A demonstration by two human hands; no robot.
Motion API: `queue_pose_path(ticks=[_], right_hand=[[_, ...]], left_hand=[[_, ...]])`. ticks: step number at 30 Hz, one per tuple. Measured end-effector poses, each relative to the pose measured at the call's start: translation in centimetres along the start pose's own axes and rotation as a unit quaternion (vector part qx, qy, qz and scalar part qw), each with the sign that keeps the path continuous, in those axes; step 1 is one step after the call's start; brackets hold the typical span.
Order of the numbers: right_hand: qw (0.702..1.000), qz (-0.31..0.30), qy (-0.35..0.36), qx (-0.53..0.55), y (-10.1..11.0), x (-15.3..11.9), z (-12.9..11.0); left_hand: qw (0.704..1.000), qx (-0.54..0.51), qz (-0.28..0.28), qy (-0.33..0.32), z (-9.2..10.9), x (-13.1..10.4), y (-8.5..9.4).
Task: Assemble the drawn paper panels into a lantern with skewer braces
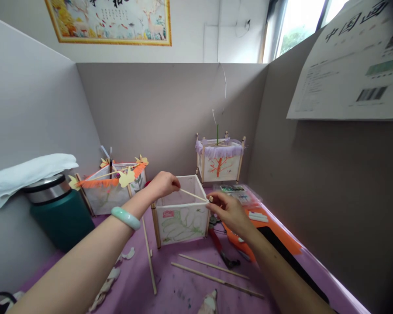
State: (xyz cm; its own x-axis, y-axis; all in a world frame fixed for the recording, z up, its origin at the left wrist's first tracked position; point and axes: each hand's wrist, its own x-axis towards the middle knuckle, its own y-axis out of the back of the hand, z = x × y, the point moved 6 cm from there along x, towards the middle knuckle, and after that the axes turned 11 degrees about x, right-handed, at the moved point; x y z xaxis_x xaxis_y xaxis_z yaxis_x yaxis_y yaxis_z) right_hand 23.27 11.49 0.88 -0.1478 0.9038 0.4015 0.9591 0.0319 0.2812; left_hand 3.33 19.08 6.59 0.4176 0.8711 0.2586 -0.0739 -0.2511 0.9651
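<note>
A box-shaped paper lantern (183,223) with wooden corner posts stands on the table in front of me. Its front panel carries a pink flower and green drawing, and its top is uncovered. My left hand (165,184), with a pale green bangle on the wrist, pinches one end of a thin wooden stick (194,195) over the lantern's top. The stick slants down to the front right corner. There my right hand (227,210) has its fingers closed at the top of the corner post (211,199). How the stick's end meets the post is hidden by the fingers.
Loose sticks (216,279) and red-handled pliers (221,248) lie on the purple cloth (163,288). An orange-fringed lantern (105,198) and teal bottle (60,218) stand left. Behind is a purple-fringed lantern (220,163). A black slab (288,257) lies right; partition walls surround the table.
</note>
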Motion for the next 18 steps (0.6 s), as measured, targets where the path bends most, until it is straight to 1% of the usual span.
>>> queue_pose_path(ticks=[11,18], right_hand=[[0.999,0.004,0.025,-0.024,0.12,-0.17,-0.55],[0.999,0.001,0.037,-0.036,-0.1,-0.37,-0.89]], left_hand=[[1.0,0.005,-0.006,0.002,0.03,-0.34,0.3],[1.0,0.003,-0.005,-0.006,0.16,-0.25,0.09]])
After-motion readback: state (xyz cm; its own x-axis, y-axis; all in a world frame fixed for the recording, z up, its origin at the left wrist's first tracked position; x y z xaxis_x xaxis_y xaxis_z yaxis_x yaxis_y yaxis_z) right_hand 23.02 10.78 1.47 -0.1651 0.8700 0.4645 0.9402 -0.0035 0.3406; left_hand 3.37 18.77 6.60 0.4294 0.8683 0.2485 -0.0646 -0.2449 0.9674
